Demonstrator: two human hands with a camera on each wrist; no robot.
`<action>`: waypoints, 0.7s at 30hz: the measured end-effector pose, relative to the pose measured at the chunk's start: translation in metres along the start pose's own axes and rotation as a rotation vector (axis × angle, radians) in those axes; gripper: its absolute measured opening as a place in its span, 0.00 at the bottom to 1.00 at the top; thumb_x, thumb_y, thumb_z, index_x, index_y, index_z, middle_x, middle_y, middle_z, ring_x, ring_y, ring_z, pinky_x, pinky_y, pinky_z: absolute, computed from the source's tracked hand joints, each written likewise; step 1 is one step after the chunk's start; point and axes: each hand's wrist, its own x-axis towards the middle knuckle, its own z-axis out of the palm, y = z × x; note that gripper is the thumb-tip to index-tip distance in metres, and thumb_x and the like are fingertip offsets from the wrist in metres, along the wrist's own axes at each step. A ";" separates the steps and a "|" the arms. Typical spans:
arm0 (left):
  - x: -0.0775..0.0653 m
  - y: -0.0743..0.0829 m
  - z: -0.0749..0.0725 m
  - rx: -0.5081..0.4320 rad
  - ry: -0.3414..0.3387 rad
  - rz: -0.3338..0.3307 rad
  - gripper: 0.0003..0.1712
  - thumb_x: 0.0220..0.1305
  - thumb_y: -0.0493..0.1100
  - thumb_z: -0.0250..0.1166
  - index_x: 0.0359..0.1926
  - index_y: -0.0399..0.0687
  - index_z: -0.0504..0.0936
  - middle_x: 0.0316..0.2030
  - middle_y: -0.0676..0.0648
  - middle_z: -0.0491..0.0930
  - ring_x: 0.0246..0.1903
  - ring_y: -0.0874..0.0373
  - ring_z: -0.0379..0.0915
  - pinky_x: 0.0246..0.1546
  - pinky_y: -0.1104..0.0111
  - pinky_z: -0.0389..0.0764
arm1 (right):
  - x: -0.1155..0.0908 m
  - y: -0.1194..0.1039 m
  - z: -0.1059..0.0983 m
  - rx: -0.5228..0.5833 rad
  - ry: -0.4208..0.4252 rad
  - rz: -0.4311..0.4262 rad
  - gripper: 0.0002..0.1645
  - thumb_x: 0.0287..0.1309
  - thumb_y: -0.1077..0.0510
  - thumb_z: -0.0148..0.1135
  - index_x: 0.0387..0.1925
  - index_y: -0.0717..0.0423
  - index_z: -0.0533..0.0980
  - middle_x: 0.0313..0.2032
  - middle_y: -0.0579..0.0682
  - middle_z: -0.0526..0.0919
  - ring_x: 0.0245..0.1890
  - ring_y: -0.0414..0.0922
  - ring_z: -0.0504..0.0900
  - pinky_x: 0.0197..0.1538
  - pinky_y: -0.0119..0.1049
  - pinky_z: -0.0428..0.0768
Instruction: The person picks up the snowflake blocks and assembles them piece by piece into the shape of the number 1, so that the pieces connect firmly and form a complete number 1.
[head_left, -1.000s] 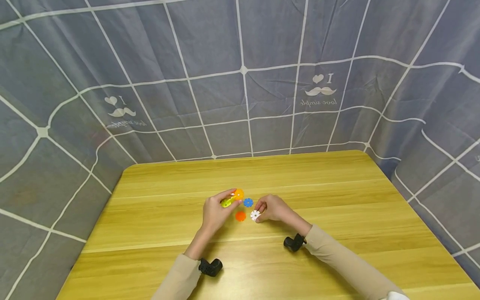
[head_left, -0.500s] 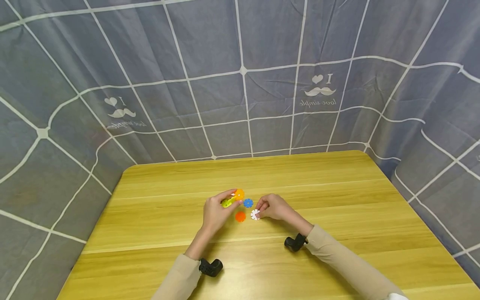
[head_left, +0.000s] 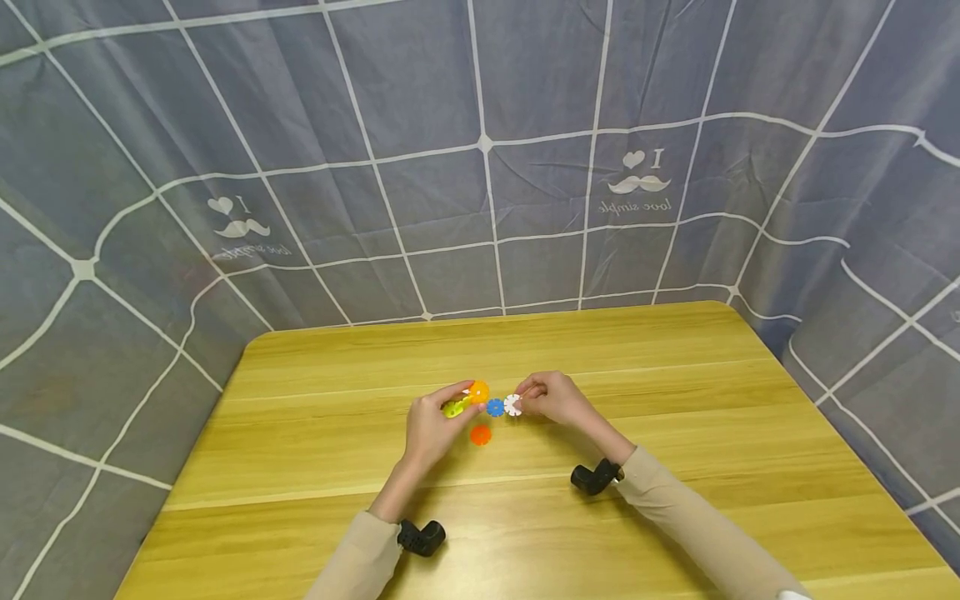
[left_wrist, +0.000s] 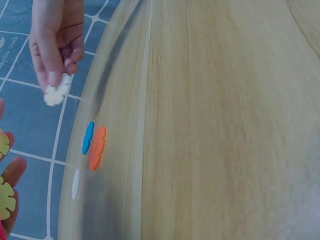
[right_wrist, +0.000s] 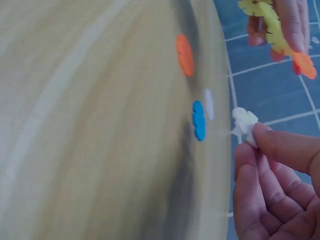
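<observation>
My left hand pinches a short chain of notched plastic snowflake discs, made of yellow discs and an orange disc. In the right wrist view the yellow pieces are seen joined edge to edge, the orange one at the end. Between thumb and fingers my right hand holds a white snowflake disc, raised over the table. A blue disc lies between the hands in the head view, and a red-orange disc lies nearer me.
Another white disc lies flat on the wooden table, mostly hidden behind the left fingers in the head view. A grey checked curtain surrounds the table's far and side edges. Black wrist cameras sit on both forearms.
My right hand has lifted the white disc and carried it away from me, from beside the red-orange disc to beside the blue one. The left hand holds its chain nearly still.
</observation>
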 end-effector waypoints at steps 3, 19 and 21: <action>0.000 0.000 0.000 -0.007 -0.004 0.001 0.22 0.49 0.46 0.76 0.47 0.46 0.86 0.37 0.44 0.88 0.38 0.53 0.84 0.33 0.73 0.77 | -0.001 -0.005 -0.005 -0.003 0.035 -0.023 0.11 0.55 0.60 0.67 0.40 0.61 0.82 0.29 0.51 0.86 0.27 0.40 0.80 0.29 0.28 0.74; -0.004 -0.001 0.003 -0.019 -0.039 -0.008 0.22 0.50 0.46 0.75 0.47 0.45 0.86 0.39 0.44 0.87 0.39 0.54 0.84 0.35 0.73 0.78 | -0.005 -0.024 -0.007 0.073 0.107 -0.118 0.14 0.60 0.59 0.64 0.44 0.64 0.82 0.38 0.59 0.87 0.35 0.46 0.85 0.39 0.31 0.82; -0.004 0.000 0.004 -0.022 -0.047 -0.012 0.21 0.50 0.45 0.75 0.47 0.45 0.86 0.39 0.44 0.87 0.39 0.54 0.84 0.35 0.73 0.78 | -0.004 -0.025 -0.006 0.074 0.113 -0.125 0.14 0.60 0.59 0.64 0.45 0.64 0.82 0.39 0.59 0.87 0.36 0.45 0.85 0.40 0.31 0.83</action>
